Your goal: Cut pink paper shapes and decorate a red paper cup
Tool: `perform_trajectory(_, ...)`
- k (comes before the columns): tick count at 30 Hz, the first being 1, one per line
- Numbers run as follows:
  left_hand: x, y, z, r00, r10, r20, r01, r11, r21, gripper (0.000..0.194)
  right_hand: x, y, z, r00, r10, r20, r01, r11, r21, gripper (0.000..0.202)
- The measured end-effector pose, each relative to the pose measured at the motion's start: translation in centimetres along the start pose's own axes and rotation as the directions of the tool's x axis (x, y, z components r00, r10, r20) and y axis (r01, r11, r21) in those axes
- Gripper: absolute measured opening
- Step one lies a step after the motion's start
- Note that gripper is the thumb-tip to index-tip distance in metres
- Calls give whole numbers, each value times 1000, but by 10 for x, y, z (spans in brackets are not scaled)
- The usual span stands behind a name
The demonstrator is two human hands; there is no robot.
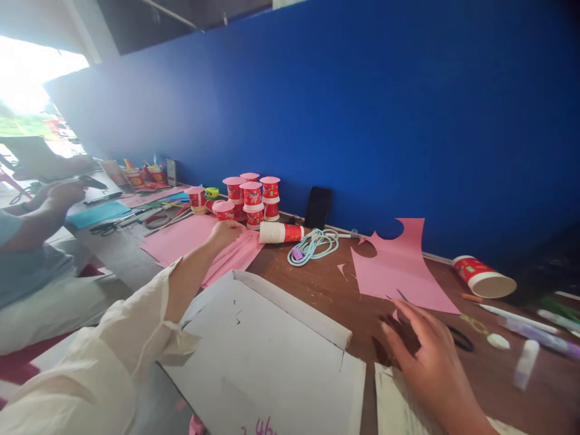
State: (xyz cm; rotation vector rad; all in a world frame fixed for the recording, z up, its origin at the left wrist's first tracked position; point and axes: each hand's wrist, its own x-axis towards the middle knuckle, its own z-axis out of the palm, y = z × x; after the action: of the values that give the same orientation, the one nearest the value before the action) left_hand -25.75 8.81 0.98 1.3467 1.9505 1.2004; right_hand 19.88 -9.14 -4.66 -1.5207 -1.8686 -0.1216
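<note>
My left hand (225, 234) reaches to a red paper cup (223, 209) with a pink disc on top, at the near side of several stacked red cups (252, 196); its fingertips are too small to make out. Pink paper sheets (181, 240) lie beneath it. On the right, my right hand (428, 341) hovers over the brown table with its fingers apart and nothing in them. Scissors (460, 339) lie beside and partly behind that hand, close to a cut pink sheet (408, 266).
A white board (272, 356) lies in front. Behind it are nested cups (281, 232), a coiled cable (313, 246) and a phone (318, 207) against the blue partition. Markers and a tipped cup (483, 277) lie at right. Another person's hands are at far left.
</note>
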Motion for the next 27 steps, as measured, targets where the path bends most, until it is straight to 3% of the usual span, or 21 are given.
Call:
perform_trajectory(5,-15,14,29,965,16,264,44,975,-219,27,-2,4,3,999,21,37,-22,999,31,44)
perform_trajectory(10,-15,16,43,961,-23,274,91,967,-237,6,-3,3,3,995,86,59,-89,995,38,41)
perform_trajectory(13,-13,13,48,962,-44,269,105,971,-215,5,-3,3,3,993,95,71,-99,993,62,41)
perform_trajectory(19,-14,11,55,979,-51,196,81,985,-151,9,-3,4,6,991,97,89,-107,988,112,40)
perform_trajectory(25,-26,13,44,998,-37,-42,34,997,-69,18,-4,5,7,983,137,121,-156,974,163,40)
perform_trajectory(27,-30,13,37,997,-23,-76,21,999,-27,16,-3,5,7,982,138,126,-157,975,156,39)
